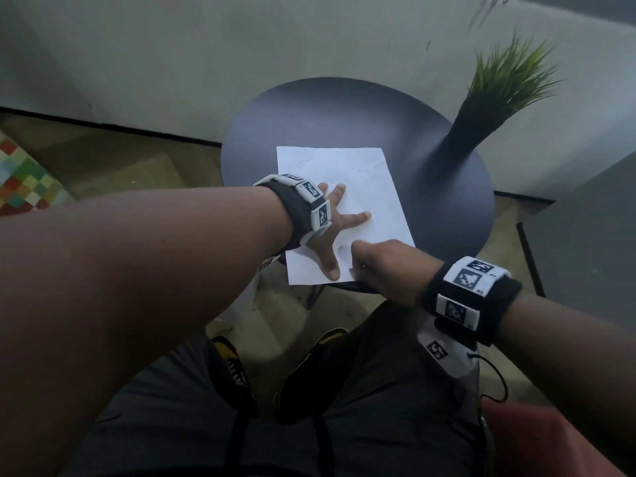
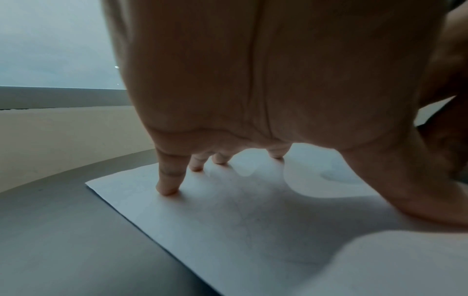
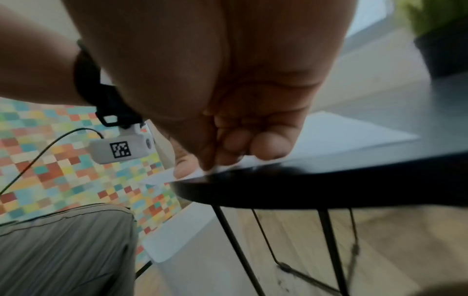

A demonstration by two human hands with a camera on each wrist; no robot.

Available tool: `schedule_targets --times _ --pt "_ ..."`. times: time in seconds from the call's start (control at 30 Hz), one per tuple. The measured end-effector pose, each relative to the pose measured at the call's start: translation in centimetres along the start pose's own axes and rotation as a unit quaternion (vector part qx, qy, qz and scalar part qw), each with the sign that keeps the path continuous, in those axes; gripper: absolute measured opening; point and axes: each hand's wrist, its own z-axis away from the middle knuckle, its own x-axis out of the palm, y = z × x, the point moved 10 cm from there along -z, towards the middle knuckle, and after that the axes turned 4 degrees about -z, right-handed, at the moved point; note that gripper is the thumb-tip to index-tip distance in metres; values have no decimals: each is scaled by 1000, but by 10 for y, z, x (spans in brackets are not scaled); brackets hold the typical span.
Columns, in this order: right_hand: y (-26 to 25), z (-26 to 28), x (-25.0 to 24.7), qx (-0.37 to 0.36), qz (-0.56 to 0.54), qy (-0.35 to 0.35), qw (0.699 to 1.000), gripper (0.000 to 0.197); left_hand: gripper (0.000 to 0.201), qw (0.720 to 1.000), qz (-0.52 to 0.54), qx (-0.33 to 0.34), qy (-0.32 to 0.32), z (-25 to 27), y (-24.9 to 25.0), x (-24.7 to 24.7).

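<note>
A pale wall point(image 1: 206, 46) and a wooden floor point(image 1: 137, 160) lie behind a round, dark bench point(image 1: 309, 115) that stands on thin black wire legs point(image 3: 331, 250).

The sheet of paper point(image 1: 344, 166) is white, plain and flat, with only a few faint pencil-like marks near its far edge. It lies on the near half of the bench, turned slightly, and its near edge juts a little past the bench's near rim.

The left hand point(image 1: 332, 232) is spread wide over the near-left part of the sheet. Its fingertips point(image 2: 167, 190) and thumb press down on the paper while the palm arches above it.

The right hand point(image 1: 389, 270) sits at the sheet's near edge, beside the left thumb. Its fingers are curled in tight, and thumb and forefinger pinch the paper's rim where it overhangs the bench.

Both wrists wear black bands with white marker blocks point(image 1: 471, 277).

On the far right of the bench stands a tall black vase point(image 1: 457, 142) holding spiky green grass point(image 1: 509, 77), well apart from the sheet. A rug of small coloured squares point(image 1: 24, 180) covers the floor to the left. The person's grey trousers point(image 1: 378, 390) and dark shoes point(image 1: 234, 370) show below the bench's near edge.
</note>
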Motion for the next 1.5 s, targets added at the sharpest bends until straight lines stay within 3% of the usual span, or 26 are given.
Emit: schedule_targets --times 0.07,0.17,0.2,0.33,0.37,0.5,0.63,0.77,0.83,0.97,1.13,1.2,1.3,1.37,1.43,1.5 --pt "11 2 -5 11 -19 -11 1000 11 129 1000 2 3 0 1 2 -1" --pt "61 -1 -33 122 -21 70 990 11 128 1000 8 3 1 1 2 0" --pt "62 0 -32 129 -12 77 989 13 128 1000 11 2 -1 1 1 1" --pt "10 8 -2 0 -28 5 1000 14 128 1000 8 7 -3 1 2 0" --pt "15 10 -4 5 -44 -5 999 12 128 1000 7 7 -5 1 2 1" --pt "75 6 -31 131 -64 64 987 10 127 999 31 14 9 0 4 4" --pt "88 4 -28 160 -77 59 982 12 115 995 76 19 58 13 -6 12" --pt "104 9 -36 191 -88 74 975 11 111 984 142 -42 104 38 -46 40" --pt "95 5 -37 176 -96 75 977 11 112 985 137 -42 101 41 -50 46" --pt "34 -14 -36 79 -136 90 983 12 115 991 106 -33 80 35 -46 41" --pt "-39 -34 -18 -40 -59 29 997 9 118 992 95 -31 78 34 -47 42" --pt "-24 -45 -27 -6 -58 28 998 10 118 992 98 -32 72 34 -46 41" --pt "11 -51 -49 79 -51 111 989 10 118 992 106 -35 60 33 -46 39" --pt "-13 -49 -38 24 -27 89 995 12 118 993 100 -34 54 33 -45 38" --pt "-49 -38 -15 -55 -29 16 998 11 117 994 88 -33 47 33 -44 35" --pt "-40 -37 -18 -40 -35 7 999 9 117 995 81 -33 39 33 -43 34"
